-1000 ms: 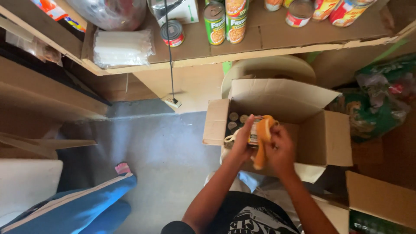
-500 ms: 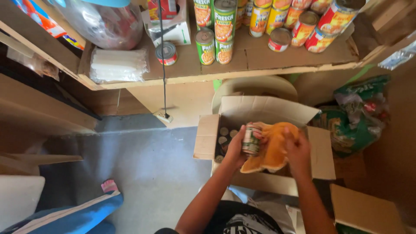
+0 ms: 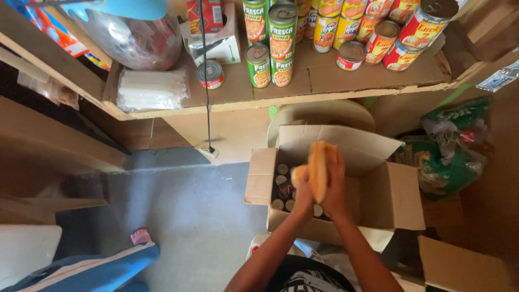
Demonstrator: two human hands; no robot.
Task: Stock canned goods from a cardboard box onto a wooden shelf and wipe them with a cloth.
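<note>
Shelf (image 3: 324,92): brown board across the top, cardboard-lined, carrying stacked tins. Green-labelled tins (image 3: 273,46) stand at centre; yellow- and red-labelled tins (image 3: 378,32) stand and lie to the right. One small red tin (image 3: 210,74) stands apart to the left, beside a clear packet of white sticks (image 3: 151,89).

Box (image 3: 346,189): open cardboard carton on the floor below the shelf, flaps out, with tins (image 3: 282,186) upright in its left part.

Green bag (image 3: 446,151): crumpled, right of the box.

Cloth (image 3: 318,167): orange-yellow, held upright above the box, between both hands.

Right hand (image 3: 335,181): fingers closed flat against the cloth's right side.

Left hand (image 3: 304,189): curled around the cloth's left side. Whether a tin is inside the cloth cannot be told.
</note>
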